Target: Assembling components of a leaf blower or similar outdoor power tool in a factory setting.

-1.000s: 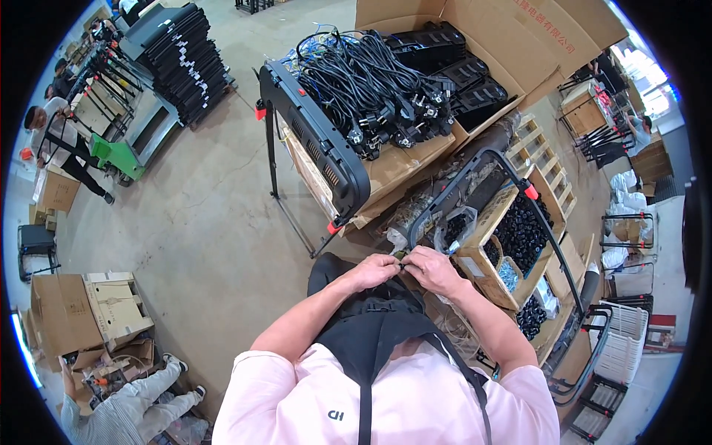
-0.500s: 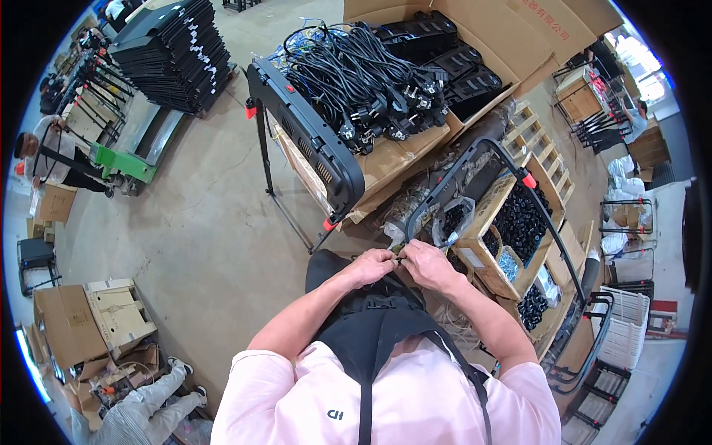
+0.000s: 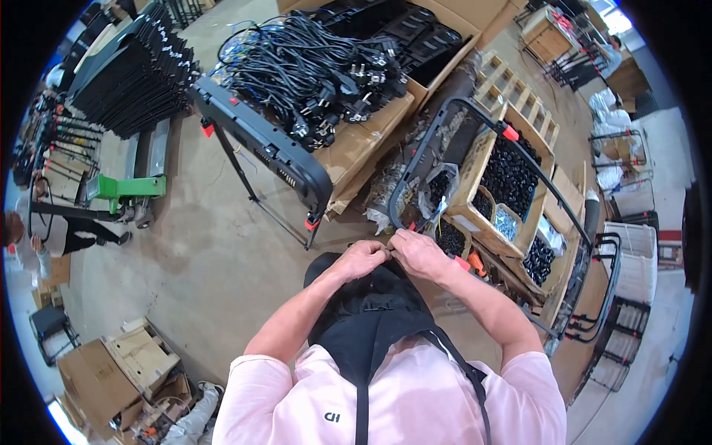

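Concrete workshop floor below, boxes of black cables (image 3: 311,67) ahead. Both hands, left hand (image 3: 360,259) and right hand (image 3: 419,254), pinch closed together on a small part (image 3: 390,250), too tiny to identify, above the dark apron (image 3: 371,311). Best kept close, fingertips steady.

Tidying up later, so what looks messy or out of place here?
The black power cables lie in a tangled heap on cardboard, some hanging over the edge. Torn cartons lie on the floor at lower left. Both hands meet at something small.
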A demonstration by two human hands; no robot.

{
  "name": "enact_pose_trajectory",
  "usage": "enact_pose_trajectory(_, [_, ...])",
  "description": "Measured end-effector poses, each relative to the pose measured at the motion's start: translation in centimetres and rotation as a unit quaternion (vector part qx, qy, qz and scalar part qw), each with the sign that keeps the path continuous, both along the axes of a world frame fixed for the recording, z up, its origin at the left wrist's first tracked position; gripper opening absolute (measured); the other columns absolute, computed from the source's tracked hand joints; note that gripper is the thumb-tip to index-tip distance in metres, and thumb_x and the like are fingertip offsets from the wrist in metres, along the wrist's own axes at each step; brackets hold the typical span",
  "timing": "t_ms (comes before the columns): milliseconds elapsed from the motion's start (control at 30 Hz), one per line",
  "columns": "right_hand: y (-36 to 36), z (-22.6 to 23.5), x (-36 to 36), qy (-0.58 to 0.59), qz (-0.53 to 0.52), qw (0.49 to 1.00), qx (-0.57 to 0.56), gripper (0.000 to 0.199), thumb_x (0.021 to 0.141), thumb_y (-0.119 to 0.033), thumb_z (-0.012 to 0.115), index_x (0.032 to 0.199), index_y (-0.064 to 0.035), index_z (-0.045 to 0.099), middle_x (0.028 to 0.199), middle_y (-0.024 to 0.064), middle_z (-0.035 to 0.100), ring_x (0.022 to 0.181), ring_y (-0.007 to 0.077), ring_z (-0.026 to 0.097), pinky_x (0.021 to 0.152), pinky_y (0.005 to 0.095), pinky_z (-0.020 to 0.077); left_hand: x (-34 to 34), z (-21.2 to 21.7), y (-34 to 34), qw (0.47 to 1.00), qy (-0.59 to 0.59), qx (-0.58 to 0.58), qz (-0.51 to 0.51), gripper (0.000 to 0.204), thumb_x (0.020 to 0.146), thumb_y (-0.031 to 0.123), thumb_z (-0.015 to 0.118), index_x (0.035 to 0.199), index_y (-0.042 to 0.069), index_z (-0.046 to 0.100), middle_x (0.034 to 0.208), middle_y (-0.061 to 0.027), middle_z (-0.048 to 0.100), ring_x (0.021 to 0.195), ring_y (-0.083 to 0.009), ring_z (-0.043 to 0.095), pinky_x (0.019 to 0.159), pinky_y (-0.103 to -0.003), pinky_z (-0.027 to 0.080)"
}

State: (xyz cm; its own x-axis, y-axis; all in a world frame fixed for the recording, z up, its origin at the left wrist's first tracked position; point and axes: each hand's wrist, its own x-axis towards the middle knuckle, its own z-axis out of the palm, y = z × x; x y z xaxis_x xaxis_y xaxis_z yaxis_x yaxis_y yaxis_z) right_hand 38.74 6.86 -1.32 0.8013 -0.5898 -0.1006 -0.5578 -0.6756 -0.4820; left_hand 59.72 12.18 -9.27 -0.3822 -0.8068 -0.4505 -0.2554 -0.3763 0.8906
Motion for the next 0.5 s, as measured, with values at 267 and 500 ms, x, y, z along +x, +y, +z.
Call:
enact_pose_trajectory(267, [8.3, -5.7, -2.6, -0.021, -0.379, 0.899, 0.217, 0.037, 0.092, -0.025, 0.074, 0.118, -0.0019, 0.062, 0.092, 0.0159, 0.068, 0.088, 0.0377, 0.070, 0.077, 0.0463, 0.0562, -0.1, 1.4, -0.3, 0.997, -0.037, 0.063, 0.032, 0.037, 0.100, 0.035, 0.062, 0.104, 0.000, 0.072, 0.084, -0.0071, 0.070, 0.077, -0.0159, 0.062, 0.073, -0.037, 0.052])
enact_pose_trajectory(500, [3.4, -21.6, -4.1, 0.115, -0.484, 0.859, 0.117, 0.078, 0.088, -0.034, 0.077, 0.147, 0.0030, 0.043, 0.105, 0.0223, 0.075, 0.095, 0.0374, 0.075, 0.083, 0.0478, 0.0601, -1.1, 0.2, -0.7, 0.998, 0.011, 0.064, -0.013, 0.032, 0.103, 0.032, 0.063, 0.106, 0.002, 0.072, 0.086, -0.0013, 0.068, 0.082, -0.0128, 0.062, 0.078, -0.034, 0.051])
